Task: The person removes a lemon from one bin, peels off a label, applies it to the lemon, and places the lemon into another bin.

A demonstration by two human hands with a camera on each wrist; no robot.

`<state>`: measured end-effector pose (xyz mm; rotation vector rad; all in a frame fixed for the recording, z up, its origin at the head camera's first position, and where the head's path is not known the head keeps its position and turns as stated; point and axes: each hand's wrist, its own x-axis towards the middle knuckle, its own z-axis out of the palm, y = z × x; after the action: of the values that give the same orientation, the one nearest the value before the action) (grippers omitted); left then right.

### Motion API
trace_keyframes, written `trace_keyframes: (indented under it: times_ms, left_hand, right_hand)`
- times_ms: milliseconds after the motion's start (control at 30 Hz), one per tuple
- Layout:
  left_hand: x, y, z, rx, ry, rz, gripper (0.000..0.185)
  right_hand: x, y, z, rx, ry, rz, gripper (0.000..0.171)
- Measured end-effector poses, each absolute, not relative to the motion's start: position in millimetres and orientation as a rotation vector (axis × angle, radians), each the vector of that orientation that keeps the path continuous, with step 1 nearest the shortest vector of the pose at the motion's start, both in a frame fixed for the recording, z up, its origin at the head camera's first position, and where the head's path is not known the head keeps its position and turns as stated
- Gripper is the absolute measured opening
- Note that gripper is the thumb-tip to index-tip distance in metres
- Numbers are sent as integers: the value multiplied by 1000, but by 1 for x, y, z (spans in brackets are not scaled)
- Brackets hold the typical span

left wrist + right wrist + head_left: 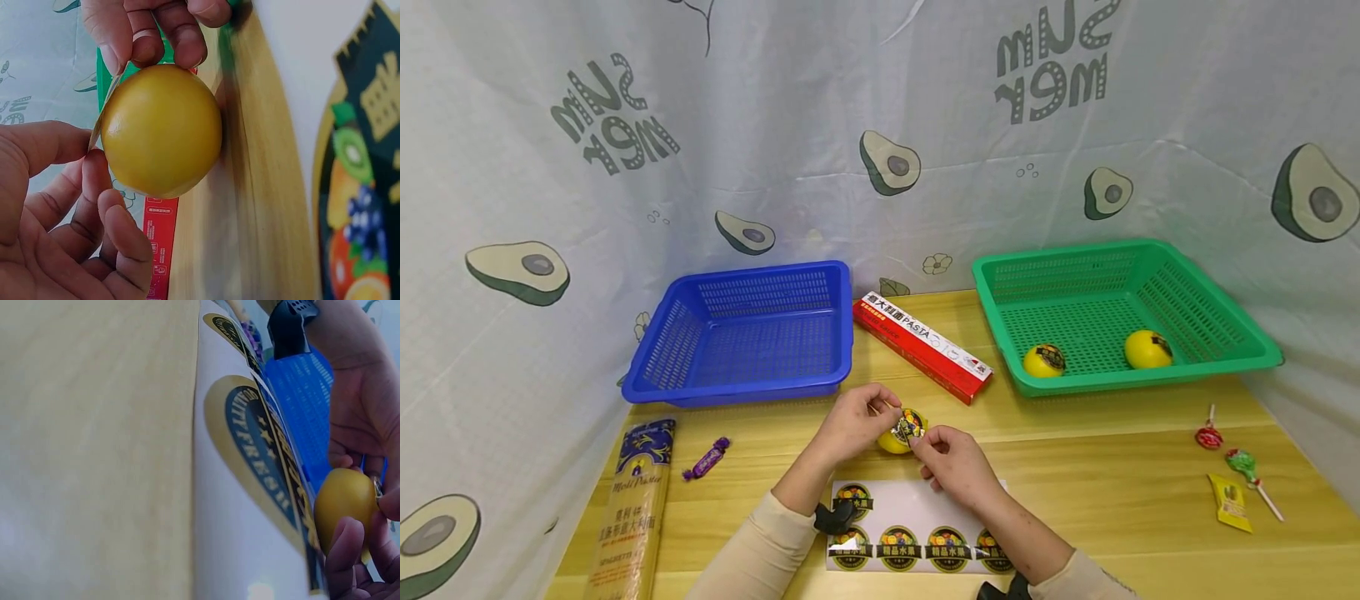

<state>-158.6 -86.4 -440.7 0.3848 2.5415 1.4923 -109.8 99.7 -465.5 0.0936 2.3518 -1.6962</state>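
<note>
A yellow lemon (164, 131) rests on the table between both hands, with a round dark fruit-label sticker (909, 427) against its upper face. My left hand (857, 421) pinches one edge of this sticker between thumb and finger. On the opposite edge, my right hand (958, 467) pinches with its thumb and finger, its other fingers close to the lemon. Seen from the left wrist, the sticker's edge stands slightly off the peel near the fingertips. Just in front lies a white sticker sheet (917, 508) bearing several matching labels, partly under the right forearm.
A blue basket (737, 392) stands back left; a green basket (1150, 383) with two labelled lemons stands back right. Between them lies a red pasta box (917, 354). Pasta pack (632, 517) and purple candy (707, 459) lie left, lollipops (1242, 461) and yellow packet (1229, 502) right.
</note>
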Motion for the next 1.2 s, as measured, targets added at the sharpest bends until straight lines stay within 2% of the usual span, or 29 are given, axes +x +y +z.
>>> trace_keyframes:
  times_ms: [833,1200]
  left_hand:
    - [-155,-89,-445,359,2522,1534,7]
    - [-152,-89,-453,241,2091,1771,29]
  right_hand:
    - [-109,97,-465,148,2335,-1687,21]
    - [-112,103,-461,182,2299,-1785,18]
